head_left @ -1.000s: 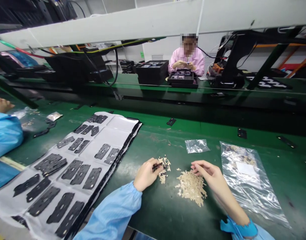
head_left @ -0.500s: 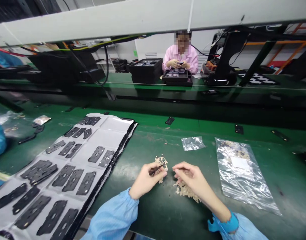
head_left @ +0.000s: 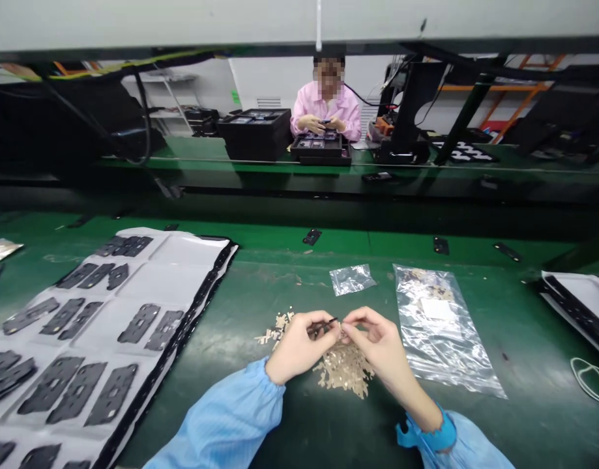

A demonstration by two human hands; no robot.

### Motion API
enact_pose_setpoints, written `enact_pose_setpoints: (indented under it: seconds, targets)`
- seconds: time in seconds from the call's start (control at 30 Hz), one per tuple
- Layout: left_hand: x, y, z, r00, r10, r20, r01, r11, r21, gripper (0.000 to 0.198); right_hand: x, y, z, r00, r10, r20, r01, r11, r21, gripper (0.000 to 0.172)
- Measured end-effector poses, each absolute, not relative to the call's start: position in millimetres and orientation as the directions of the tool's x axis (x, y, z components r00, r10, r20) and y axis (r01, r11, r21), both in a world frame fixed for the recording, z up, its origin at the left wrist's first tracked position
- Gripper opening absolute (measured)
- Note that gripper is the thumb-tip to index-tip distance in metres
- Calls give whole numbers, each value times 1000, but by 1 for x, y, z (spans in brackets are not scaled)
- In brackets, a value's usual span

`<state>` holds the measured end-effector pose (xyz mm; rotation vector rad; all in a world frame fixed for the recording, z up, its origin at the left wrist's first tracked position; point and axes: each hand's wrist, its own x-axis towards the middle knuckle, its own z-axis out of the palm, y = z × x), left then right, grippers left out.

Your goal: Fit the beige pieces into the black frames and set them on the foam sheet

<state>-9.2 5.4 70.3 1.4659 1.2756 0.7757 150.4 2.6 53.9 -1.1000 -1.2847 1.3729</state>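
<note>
My left hand (head_left: 299, 345) is closed around thin dark tweezers (head_left: 324, 323) whose tip points right. My right hand (head_left: 375, 342) is pinched, its fingertips meeting the tweezer tip, apparently on a tiny beige piece too small to name. Both hands hover just above a heap of small beige parts (head_left: 345, 371) on the green bench (head_left: 260, 299). A smaller scatter of beige parts (head_left: 274, 329) lies just left of my left hand.
A white tray sheet (head_left: 147, 286) with several flat black parts (head_left: 140, 322) lies at left. A small plastic bag (head_left: 352, 279) and a large clear bag (head_left: 438, 332) lie to the right. Another tray edge (head_left: 580, 303) is far right. A person in pink (head_left: 327, 111) works opposite behind black trays (head_left: 257, 133).
My hands have come together over the beige heap; the right hand moved left to meet the tweezer tip. The camera view shifted right and down.
</note>
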Motion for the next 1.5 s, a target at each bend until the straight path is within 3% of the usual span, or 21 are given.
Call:
enact_pose_setpoints:
  seconds: [0.17,0.3,0.57,1.07,1.2,1.33,1.5]
  targets:
    - [-1,9,59,237,967,-89,360,-2,933,13,164,3,54,-222,963,152,261,209,-942,12]
    - [-3,6,50,252,967,-49,371,-49,927,12,167,3,56,-341,921,190,370,317,-873,15]
    - [-7,4,41,254,955,-155,307,72,949,13,162,3,51,-401,900,170,378,331,-865,17]
    - [-8,3,39,261,955,-142,311,56,949,10,161,4,47,-410,906,108,365,272,-890,16]
    - [-6,2,38,263,954,-143,294,62,954,9,161,5,44,-335,937,100,355,223,-908,14]
    - [-8,6,37,155,978,-142,247,101,964,8,167,9,42,-247,962,120,439,222,-871,13]
    - [-13,12,35,120,980,-159,155,140,978,7,174,10,40,-504,858,93,486,371,-791,36]
